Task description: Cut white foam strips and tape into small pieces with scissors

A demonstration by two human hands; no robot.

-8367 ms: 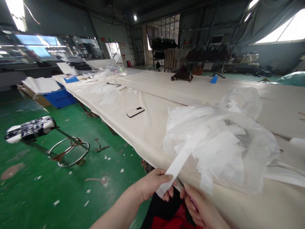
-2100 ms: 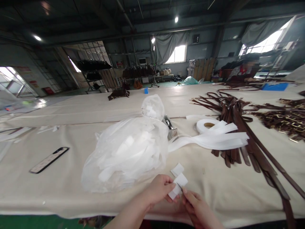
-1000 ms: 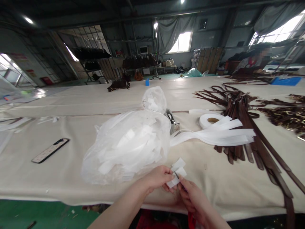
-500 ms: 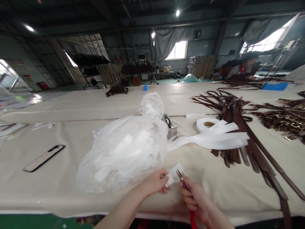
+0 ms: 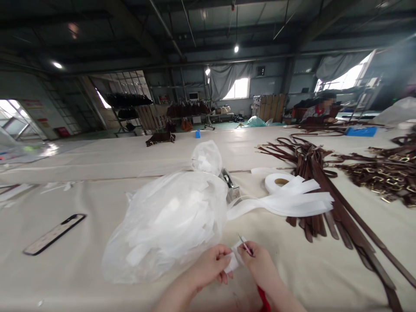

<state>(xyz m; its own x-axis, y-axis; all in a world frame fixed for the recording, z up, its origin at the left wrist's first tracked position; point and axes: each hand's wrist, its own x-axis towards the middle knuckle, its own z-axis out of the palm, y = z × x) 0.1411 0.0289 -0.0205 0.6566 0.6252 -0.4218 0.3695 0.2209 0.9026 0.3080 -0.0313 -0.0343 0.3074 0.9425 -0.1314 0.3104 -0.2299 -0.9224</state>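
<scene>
At the table's near side, my left hand (image 5: 211, 265) pinches a small white strip (image 5: 232, 262) between thumb and fingers. Close beside it, my right hand (image 5: 260, 265) is closed around a small pair of scissors (image 5: 247, 248), whose thin blades point up and left. The fingertips of that hand also meet the strip's right end. Something red (image 5: 264, 299) hangs below the right wrist. Just beyond my left hand lies a clear plastic bag (image 5: 165, 221) filled with white pieces.
A tape dispenser (image 5: 230, 184) stands behind the bag. To the right are a white roll (image 5: 271, 184), long white strips (image 5: 289, 203) and brown straps (image 5: 320, 173). Brown pieces with gold buckles (image 5: 386, 173) lie further right. A phone (image 5: 55, 234) is at left. Another person (image 5: 320, 110) sits far right.
My right hand has moved left with the scissors, up to the white strip and nearer my left hand. The whole view has tilted upward.
</scene>
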